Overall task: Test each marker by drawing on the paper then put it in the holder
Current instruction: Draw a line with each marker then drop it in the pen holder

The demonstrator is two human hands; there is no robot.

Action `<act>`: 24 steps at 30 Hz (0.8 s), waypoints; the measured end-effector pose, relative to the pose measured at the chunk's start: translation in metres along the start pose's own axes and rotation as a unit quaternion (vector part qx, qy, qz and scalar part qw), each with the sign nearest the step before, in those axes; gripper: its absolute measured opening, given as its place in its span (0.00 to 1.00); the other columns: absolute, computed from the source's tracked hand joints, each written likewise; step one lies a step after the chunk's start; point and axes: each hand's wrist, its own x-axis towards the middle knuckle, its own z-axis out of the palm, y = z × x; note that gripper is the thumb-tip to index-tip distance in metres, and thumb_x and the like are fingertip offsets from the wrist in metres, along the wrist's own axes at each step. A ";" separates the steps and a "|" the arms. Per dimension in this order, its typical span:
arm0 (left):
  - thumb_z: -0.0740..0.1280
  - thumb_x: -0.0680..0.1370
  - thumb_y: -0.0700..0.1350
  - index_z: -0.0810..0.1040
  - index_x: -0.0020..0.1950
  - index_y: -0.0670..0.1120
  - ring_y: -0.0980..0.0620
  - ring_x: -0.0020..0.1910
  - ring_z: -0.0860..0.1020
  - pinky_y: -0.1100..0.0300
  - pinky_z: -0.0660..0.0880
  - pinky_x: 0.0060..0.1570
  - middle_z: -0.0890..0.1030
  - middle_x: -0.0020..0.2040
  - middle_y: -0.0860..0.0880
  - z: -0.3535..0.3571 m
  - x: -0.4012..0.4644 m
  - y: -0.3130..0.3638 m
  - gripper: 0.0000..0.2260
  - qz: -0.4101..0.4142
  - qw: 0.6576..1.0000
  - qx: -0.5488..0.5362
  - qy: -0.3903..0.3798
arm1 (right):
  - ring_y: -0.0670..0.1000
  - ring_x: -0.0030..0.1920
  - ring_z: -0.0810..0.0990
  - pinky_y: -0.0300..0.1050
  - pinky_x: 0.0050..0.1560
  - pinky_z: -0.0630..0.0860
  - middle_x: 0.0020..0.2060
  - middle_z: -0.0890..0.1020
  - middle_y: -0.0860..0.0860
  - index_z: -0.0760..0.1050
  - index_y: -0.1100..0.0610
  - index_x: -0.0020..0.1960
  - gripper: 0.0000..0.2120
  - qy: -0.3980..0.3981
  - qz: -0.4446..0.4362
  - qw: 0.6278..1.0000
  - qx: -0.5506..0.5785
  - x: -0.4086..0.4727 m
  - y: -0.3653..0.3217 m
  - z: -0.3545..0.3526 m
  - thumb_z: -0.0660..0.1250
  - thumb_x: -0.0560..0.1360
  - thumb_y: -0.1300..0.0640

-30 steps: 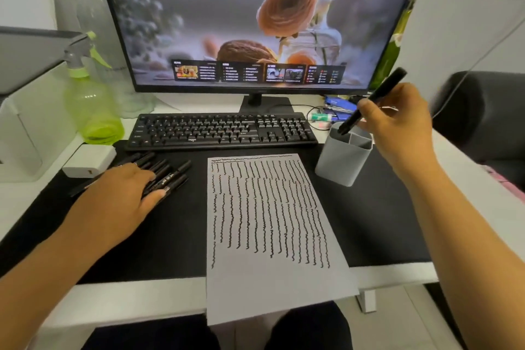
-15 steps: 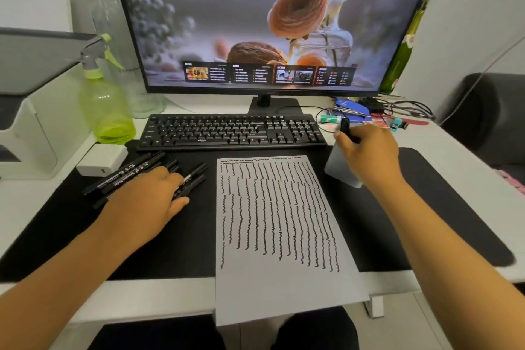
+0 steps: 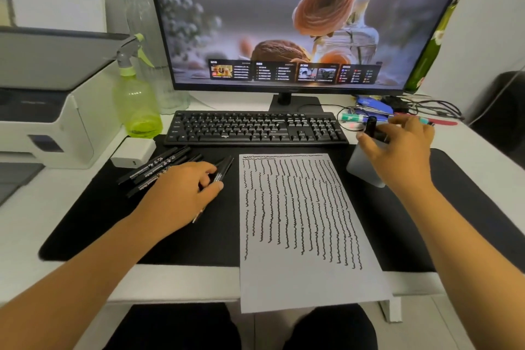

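Note:
A sheet of paper (image 3: 306, 281) covered with wavy black test lines lies on the black desk mat (image 3: 184, 241) in front of me. Several black markers (image 3: 159, 167) lie in a pile left of it. My left hand (image 3: 176, 196) rests on that pile, and its thumb and fingers pinch one black marker (image 3: 223, 169) at the pile's right edge. My right hand (image 3: 400, 153) hovers over the grey holder (image 3: 360, 167) with fingers spread and relaxed. A black marker (image 3: 370, 125) stands upright in the holder beside the thumb. Most of the holder is hidden by the hand.
A black keyboard (image 3: 255, 129) and a monitor (image 3: 284, 23) sit behind the paper. A green spray bottle (image 3: 136, 105), a white charger (image 3: 133, 152) and a printer (image 3: 42, 122) stand at the left. Cables and small items (image 3: 403, 111) lie behind the holder.
My right hand brought the marker down from the air into the holder and then loosened its fingers. My left hand curled its thumb and fingers around a marker in the pile.

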 end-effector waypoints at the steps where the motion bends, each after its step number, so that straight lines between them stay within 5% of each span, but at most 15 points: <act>1: 0.67 0.76 0.54 0.76 0.61 0.52 0.58 0.34 0.79 0.69 0.70 0.29 0.79 0.38 0.58 -0.002 -0.002 0.004 0.15 -0.012 0.998 -0.067 -0.002 | 0.62 0.67 0.66 0.57 0.65 0.68 0.65 0.74 0.58 0.80 0.59 0.63 0.23 0.034 0.005 0.999 0.017 -0.005 -0.004 -0.005 0.71 0.76 0.45; 5: 0.68 0.76 0.47 0.77 0.56 0.48 0.54 0.35 0.83 0.65 0.78 0.31 0.84 0.41 0.51 -0.009 -0.004 0.028 0.09 -0.088 0.928 -0.362 -0.035 | 0.49 0.52 0.73 0.44 0.47 0.73 0.50 0.78 0.55 0.76 0.51 0.57 0.11 0.175 -0.079 0.971 0.141 -0.055 -0.045 -0.028 0.66 0.75 0.52; 6: 0.68 0.77 0.45 0.77 0.55 0.45 0.51 0.37 0.84 0.63 0.79 0.34 0.85 0.43 0.48 -0.011 -0.006 0.035 0.09 -0.107 0.889 -0.442 -0.049 | 0.43 0.47 0.73 0.39 0.42 0.74 0.45 0.79 0.50 0.75 0.48 0.56 0.09 0.128 -0.115 0.968 0.181 -0.074 -0.059 -0.031 0.64 0.76 0.51; 8: 0.67 0.77 0.43 0.76 0.55 0.41 0.45 0.45 0.84 0.59 0.80 0.39 0.84 0.47 0.41 -0.013 -0.010 0.048 0.09 -0.124 0.810 -0.569 -0.075 | 0.37 0.47 0.78 0.29 0.38 0.75 0.46 0.80 0.38 0.73 0.43 0.63 0.18 -0.091 -0.095 0.953 0.272 -0.111 -0.086 -0.033 0.61 0.77 0.37; 11: 0.68 0.77 0.44 0.75 0.55 0.40 0.41 0.51 0.83 0.56 0.80 0.45 0.84 0.51 0.40 -0.008 -0.018 0.060 0.11 -0.102 0.767 -0.626 -0.102 | 0.38 0.46 0.83 0.27 0.40 0.77 0.45 0.85 0.41 0.72 0.42 0.65 0.25 -0.310 -0.045 0.876 0.367 -0.146 -0.105 -0.024 0.60 0.73 0.31; 14: 0.71 0.74 0.46 0.78 0.53 0.42 0.46 0.47 0.83 0.59 0.79 0.42 0.84 0.50 0.42 -0.007 -0.024 0.061 0.12 -0.079 0.779 -0.611 -0.119 | 0.46 0.34 0.83 0.34 0.38 0.79 0.37 0.85 0.50 0.79 0.48 0.55 0.08 -0.282 -0.031 0.851 0.441 -0.152 -0.105 -0.024 0.65 0.80 0.48; 16: 0.71 0.73 0.48 0.81 0.48 0.44 0.49 0.39 0.80 0.62 0.77 0.37 0.83 0.43 0.44 -0.012 -0.027 0.057 0.09 -0.069 0.789 -0.596 -0.130 | 0.45 0.29 0.80 0.32 0.35 0.76 0.33 0.83 0.52 0.80 0.51 0.51 0.06 -0.261 -0.027 0.852 0.454 -0.150 -0.097 -0.027 0.65 0.81 0.54; 20: 0.69 0.75 0.49 0.79 0.49 0.45 0.50 0.35 0.76 0.62 0.74 0.32 0.80 0.38 0.46 -0.024 -0.031 0.048 0.08 -0.029 0.823 -0.538 -0.179 | 0.45 0.25 0.77 0.31 0.34 0.75 0.27 0.81 0.51 0.82 0.50 0.45 0.10 -0.286 -0.043 0.828 0.480 -0.141 -0.082 -0.033 0.65 0.82 0.56; 24: 0.66 0.77 0.50 0.79 0.53 0.53 0.54 0.34 0.80 0.65 0.77 0.34 0.82 0.39 0.50 -0.037 -0.030 0.051 0.07 0.066 0.919 -0.348 -0.174 | 0.48 0.26 0.78 0.40 0.40 0.79 0.27 0.82 0.52 0.83 0.49 0.44 0.08 -0.296 -0.040 0.792 0.533 -0.137 -0.079 -0.036 0.66 0.78 0.51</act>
